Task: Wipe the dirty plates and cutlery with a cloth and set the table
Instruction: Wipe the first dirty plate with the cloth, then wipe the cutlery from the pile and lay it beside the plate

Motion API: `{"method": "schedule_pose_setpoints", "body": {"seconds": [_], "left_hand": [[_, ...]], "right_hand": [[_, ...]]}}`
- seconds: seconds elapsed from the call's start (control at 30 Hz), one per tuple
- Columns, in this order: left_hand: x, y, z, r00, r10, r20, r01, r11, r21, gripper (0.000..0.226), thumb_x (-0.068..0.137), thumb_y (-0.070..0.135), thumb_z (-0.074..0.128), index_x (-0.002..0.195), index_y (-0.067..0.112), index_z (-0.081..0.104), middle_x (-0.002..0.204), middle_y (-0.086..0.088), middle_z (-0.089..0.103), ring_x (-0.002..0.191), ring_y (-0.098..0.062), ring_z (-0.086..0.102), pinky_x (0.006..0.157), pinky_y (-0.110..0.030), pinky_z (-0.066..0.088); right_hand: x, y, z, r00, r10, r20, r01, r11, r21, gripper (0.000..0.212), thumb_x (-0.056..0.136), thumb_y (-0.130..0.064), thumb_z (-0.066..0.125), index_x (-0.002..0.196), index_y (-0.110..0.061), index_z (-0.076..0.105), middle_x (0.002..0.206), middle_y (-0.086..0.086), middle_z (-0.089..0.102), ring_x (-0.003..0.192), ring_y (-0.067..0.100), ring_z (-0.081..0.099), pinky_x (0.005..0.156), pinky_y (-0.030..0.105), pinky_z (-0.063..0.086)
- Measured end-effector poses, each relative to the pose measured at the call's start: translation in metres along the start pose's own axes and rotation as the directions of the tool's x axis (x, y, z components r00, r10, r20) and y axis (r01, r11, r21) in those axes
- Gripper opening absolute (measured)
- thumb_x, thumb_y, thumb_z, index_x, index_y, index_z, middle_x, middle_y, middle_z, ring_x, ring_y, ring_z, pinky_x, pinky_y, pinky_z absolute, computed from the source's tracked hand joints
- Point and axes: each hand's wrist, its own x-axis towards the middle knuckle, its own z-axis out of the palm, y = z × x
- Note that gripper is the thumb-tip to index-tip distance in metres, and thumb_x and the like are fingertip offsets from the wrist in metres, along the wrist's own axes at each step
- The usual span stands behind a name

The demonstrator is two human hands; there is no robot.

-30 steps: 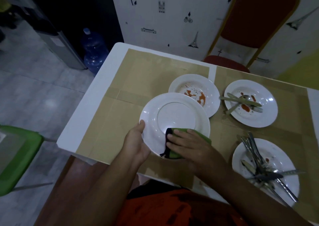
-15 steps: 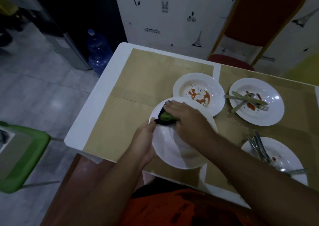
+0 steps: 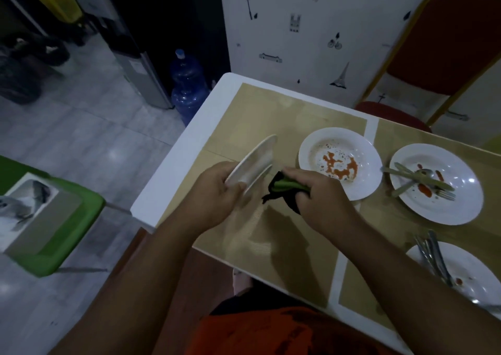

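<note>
The left hand (image 3: 217,196) grips a white plate (image 3: 253,162) by its near rim, fingers curled round the edge. The plate is lifted off the table (image 3: 187,154) and tilted steeply, almost on edge, above the left tan mat (image 3: 273,113). Motion blur smears its lower part.

The right hand (image 3: 318,196) is closed round a bunched green and black cloth (image 3: 282,188), which sticks out from the fist toward the plate. The cloth sits just beside the plate's lower rim; whether it touches is hard to tell.

3 more white plates lie flat on the mats. The stained plate (image 3: 339,162), just beyond the right hand, has red sauce smeared in its well. The second plate (image 3: 437,185), further right, holds red spots and several crossed pieces of cutlery (image 3: 423,179), a fork among them. The third plate (image 3: 466,272), near the right edge of view, carries a bundle of metal cutlery (image 3: 433,254) laid over its rim and a small red spot.

A red chair (image 3: 439,42) with a gold frame stands at the far side of the table. A green stool (image 3: 54,235) and a blue water bottle (image 3: 187,89) stand on the tiled floor to the left.
</note>
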Motion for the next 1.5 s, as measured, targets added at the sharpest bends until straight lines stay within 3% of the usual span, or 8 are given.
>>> {"method": "schedule_pose_setpoints", "body": {"seconds": [0.1, 0.2, 0.37, 0.5, 0.77, 1.0, 1.17, 1.5], "left_hand": [[-0.006, -0.022, 0.001, 0.979, 0.205, 0.010, -0.202, 0.953, 0.228, 0.036, 0.089, 0.003, 0.053, 0.119, 0.015, 0.070, 0.086, 0.008, 0.052, 0.081, -0.007, 0.047, 0.073, -0.011, 0.039], [-0.017, -0.057, 0.012, 0.989, 0.143, -0.018, -0.127, 0.920, 0.370, 0.053, 0.080, 0.003, 0.049, 0.127, 0.017, 0.068, 0.088, -0.001, 0.058, 0.086, -0.024, 0.055, 0.068, -0.034, 0.050], [-0.036, -0.102, 0.027, 0.992, 0.130, -0.005, -0.107, 0.839, 0.533, 0.067, 0.059, -0.015, 0.073, 0.121, 0.009, 0.071, 0.088, -0.013, 0.067, 0.073, -0.033, 0.060, 0.056, -0.035, 0.049], [-0.044, -0.120, 0.040, 0.986, 0.166, 0.022, -0.151, 0.831, 0.535, 0.060, 0.060, -0.010, 0.076, 0.116, 0.008, 0.074, 0.090, -0.014, 0.072, 0.075, -0.034, 0.066, 0.059, -0.038, 0.053], [-0.049, -0.150, 0.071, 0.986, -0.013, 0.167, -0.063, 0.894, 0.443, 0.071, 0.058, -0.017, 0.077, 0.125, 0.004, 0.068, 0.122, -0.019, 0.070, 0.111, -0.044, 0.066, 0.084, -0.055, 0.058], [-0.056, -0.153, 0.072, 0.980, 0.004, 0.198, -0.103, 0.864, 0.492, 0.065, 0.081, 0.039, 0.070, 0.137, 0.009, 0.059, 0.141, -0.010, 0.059, 0.132, -0.035, 0.053, 0.102, -0.049, 0.048], [-0.055, -0.142, 0.079, 0.984, 0.013, 0.177, -0.105, 0.849, 0.517, 0.066, 0.087, 0.043, 0.056, 0.144, 0.011, 0.052, 0.150, -0.006, 0.051, 0.141, -0.030, 0.043, 0.111, -0.048, 0.039], [-0.036, -0.114, 0.084, 0.968, 0.047, 0.246, -0.175, 0.832, 0.527, 0.069, 0.091, 0.047, 0.050, 0.150, 0.011, 0.043, 0.156, -0.006, 0.043, 0.147, -0.028, 0.034, 0.118, -0.045, 0.028]], "right_hand": [[0.004, 0.011, 0.013, 0.998, 0.057, 0.033, -0.055, 0.998, -0.037, 0.051, 0.084, 0.002, 0.053, 0.128, -0.022, 0.059, 0.127, -0.001, 0.061, 0.116, 0.011, 0.053, 0.098, 0.016, 0.032], [0.008, 0.026, 0.030, 0.984, 0.161, 0.078, -0.157, 0.986, -0.060, 0.049, 0.086, 0.001, 0.052, 0.129, -0.022, 0.058, 0.131, 0.001, 0.058, 0.120, 0.016, 0.052, 0.098, 0.019, 0.033], [0.007, 0.049, 0.054, 0.937, 0.328, 0.118, -0.327, 0.945, -0.028, 0.047, 0.087, 0.002, 0.047, 0.129, -0.015, 0.059, 0.133, 0.006, 0.056, 0.125, 0.020, 0.047, 0.102, 0.023, 0.033], [-0.002, 0.065, 0.069, 0.946, 0.297, 0.129, -0.272, 0.945, -0.180, 0.049, 0.086, 0.004, 0.047, 0.133, -0.010, 0.054, 0.142, 0.007, 0.048, 0.132, 0.021, 0.040, 0.107, 0.022, 0.023], [-0.012, 0.073, 0.107, 0.927, 0.268, 0.263, -0.139, 0.895, -0.423, 0.065, 0.088, -0.005, 0.047, 0.148, -0.009, 0.025, 0.159, 0.009, 0.012, 0.146, 0.028, 0.002, 0.118, 0.040, 0.013], [-0.012, 0.071, 0.112, 0.921, 0.287, 0.263, -0.086, 0.810, -0.580, 0.073, 0.089, -0.010, 0.052, 0.151, -0.015, 0.013, 0.160, 0.005, 0.002, 0.146, 0.026, -0.004, 0.117, 0.042, 0.016], [-0.009, 0.070, 0.102, 0.925, 0.245, 0.290, -0.024, 0.801, -0.598, 0.071, 0.094, -0.006, 0.047, 0.152, -0.019, 0.007, 0.160, 0.001, -0.003, 0.147, 0.023, -0.005, 0.115, 0.033, 0.017], [-0.006, 0.076, 0.083, 0.950, 0.205, 0.235, -0.070, 0.874, -0.481, 0.059, 0.096, -0.005, 0.045, 0.149, -0.022, 0.025, 0.158, -0.004, 0.018, 0.145, 0.015, 0.013, 0.112, 0.025, 0.019]]}}
